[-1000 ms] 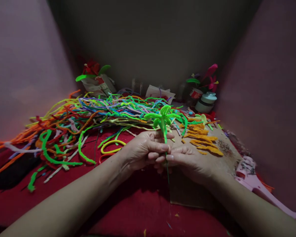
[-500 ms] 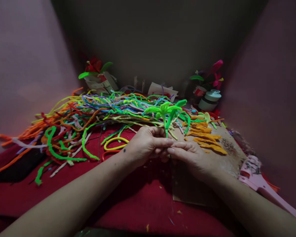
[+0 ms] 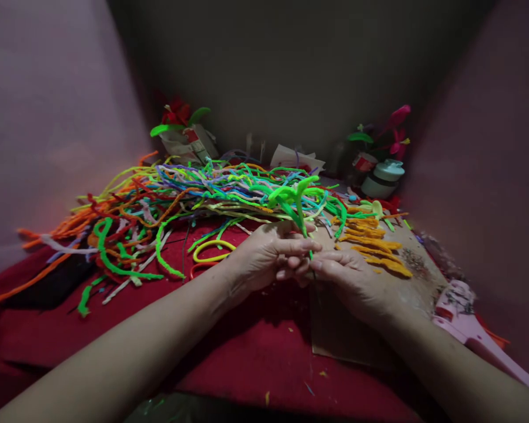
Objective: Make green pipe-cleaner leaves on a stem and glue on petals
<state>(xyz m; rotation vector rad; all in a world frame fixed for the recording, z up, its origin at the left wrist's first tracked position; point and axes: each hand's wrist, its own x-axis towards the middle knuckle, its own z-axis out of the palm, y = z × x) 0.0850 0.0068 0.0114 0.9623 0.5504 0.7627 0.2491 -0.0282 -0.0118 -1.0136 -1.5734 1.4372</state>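
A bright green pipe-cleaner flower (image 3: 298, 202) stands tilted between my hands, its looped parts at the top and a thin stem running down. My left hand (image 3: 275, 252) is closed on the stem, thumb and fingers pinching it just below the loops. Right beside it, my right hand (image 3: 346, 273) pinches the lower stem between thumb and fingertips. Below the fingers the stem is dark and hard to make out. Behind the flower spreads a heap of many-coloured pipe cleaners (image 3: 229, 188).
Orange folded pipe-cleaner pieces (image 3: 374, 247) lie on a brown board (image 3: 335, 341) to the right. A pink glue gun (image 3: 467, 320) rests at the far right. Scissors with yellow and red handles (image 3: 211, 249) lie left of my hands. A lidded jar (image 3: 383, 179) stands behind, on the red cloth (image 3: 229, 364).
The flower has turned and tilted left, and more green stem shows between my fingers. Both hands still hold it. The whole view has shifted slightly.
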